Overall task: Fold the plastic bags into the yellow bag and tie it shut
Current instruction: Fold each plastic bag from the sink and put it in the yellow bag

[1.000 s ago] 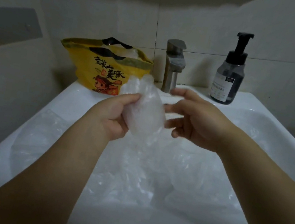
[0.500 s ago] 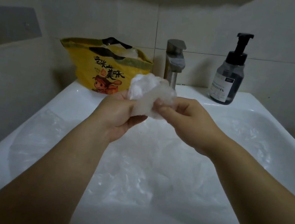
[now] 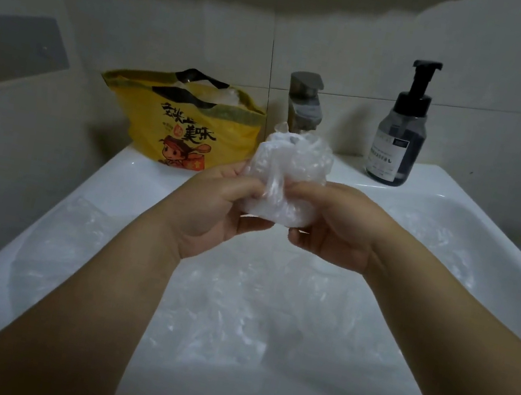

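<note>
Both hands have come together since a second ago. Back then only the left hand (image 3: 216, 203) held the clear plastic bag (image 3: 287, 174), and the right hand (image 3: 334, 224) was a little way off with loose fingers. Now the left hand's fingers and thumb curl round the left part of the bundle. The right hand pinches the right part, and the thumbs nearly meet in the middle. The bag was a floppy sheet and is now a small round lump, so I think it is almost folded and ready to go in. It is held up in the air above the sink (image 3: 123, 180), just in front of the tap (image 3: 303, 104). The yellow bag (image 3: 194, 130) stands on the back left corner of the sink, near the bundle but not touching it. Its top is open, and something white and crinkly peeks out, so some bags seem to be inside already. It is not tied yet. More loose plastic bags (image 3: 231, 314) lie in the basin under the arms, so a lot is left to do. The plastic is thin, see-through, shiny and full of wrinkles. The yellow bag looks thicker and smoother, with black handles and a cartoon picture. A dark soap bottle (image 3: 397, 141) with a pump stands at the back right.
</note>
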Motion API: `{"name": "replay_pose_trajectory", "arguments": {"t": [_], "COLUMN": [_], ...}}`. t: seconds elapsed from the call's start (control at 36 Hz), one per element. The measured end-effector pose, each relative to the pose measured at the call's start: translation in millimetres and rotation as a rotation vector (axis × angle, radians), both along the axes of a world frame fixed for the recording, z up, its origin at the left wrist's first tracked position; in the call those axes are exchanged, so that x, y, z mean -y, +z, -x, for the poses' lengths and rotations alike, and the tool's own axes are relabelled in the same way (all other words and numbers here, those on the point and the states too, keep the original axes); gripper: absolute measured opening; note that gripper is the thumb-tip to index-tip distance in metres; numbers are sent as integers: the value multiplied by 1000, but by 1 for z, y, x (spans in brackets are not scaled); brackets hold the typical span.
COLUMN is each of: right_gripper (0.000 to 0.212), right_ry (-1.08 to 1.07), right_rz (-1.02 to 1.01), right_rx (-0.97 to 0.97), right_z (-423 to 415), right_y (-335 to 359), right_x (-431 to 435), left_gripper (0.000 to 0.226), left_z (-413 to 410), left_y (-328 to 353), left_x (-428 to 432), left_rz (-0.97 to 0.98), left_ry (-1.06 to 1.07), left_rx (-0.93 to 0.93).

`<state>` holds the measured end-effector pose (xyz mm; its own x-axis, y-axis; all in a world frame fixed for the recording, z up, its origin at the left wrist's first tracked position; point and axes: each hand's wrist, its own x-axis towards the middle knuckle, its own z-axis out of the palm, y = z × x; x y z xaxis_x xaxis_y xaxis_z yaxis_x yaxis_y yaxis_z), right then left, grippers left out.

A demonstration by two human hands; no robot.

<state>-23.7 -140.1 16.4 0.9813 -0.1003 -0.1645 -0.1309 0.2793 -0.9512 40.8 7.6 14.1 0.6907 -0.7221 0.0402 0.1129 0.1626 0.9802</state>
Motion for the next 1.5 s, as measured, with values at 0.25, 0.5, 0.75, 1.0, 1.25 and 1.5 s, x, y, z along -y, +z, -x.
{"name": "replay_pose_trajectory", "arguments": {"t": [0.25, 0.5, 0.75, 1.0, 1.25, 1.5], "right_gripper": [25, 107, 103, 123, 58, 53], "right_ry": [5, -35, 272, 242, 317, 117], "right_rz": [-67, 44, 125, 557, 161, -49], "right_rx": [41, 132, 85, 49, -52, 86], "right_z": [-1, 1, 6, 9, 5, 2], "right_y": [0, 7, 5, 5, 3, 8], "right_x": [-3, 15, 21, 8, 21, 25], "left_gripper": [40, 30, 39, 47, 47, 17], "left_z": [5, 3, -1, -3, -3, -5], "left_y": [-4, -1, -2, -5, 1, 4], "left_x": [3, -6, -14, -10, -16, -8], "left_rz": [-19, -262, -430, -517, -303, -43], "left_ry": [36, 50, -80, -70, -120, 199], "left_rx": [93, 203, 229, 224, 126, -18]}}
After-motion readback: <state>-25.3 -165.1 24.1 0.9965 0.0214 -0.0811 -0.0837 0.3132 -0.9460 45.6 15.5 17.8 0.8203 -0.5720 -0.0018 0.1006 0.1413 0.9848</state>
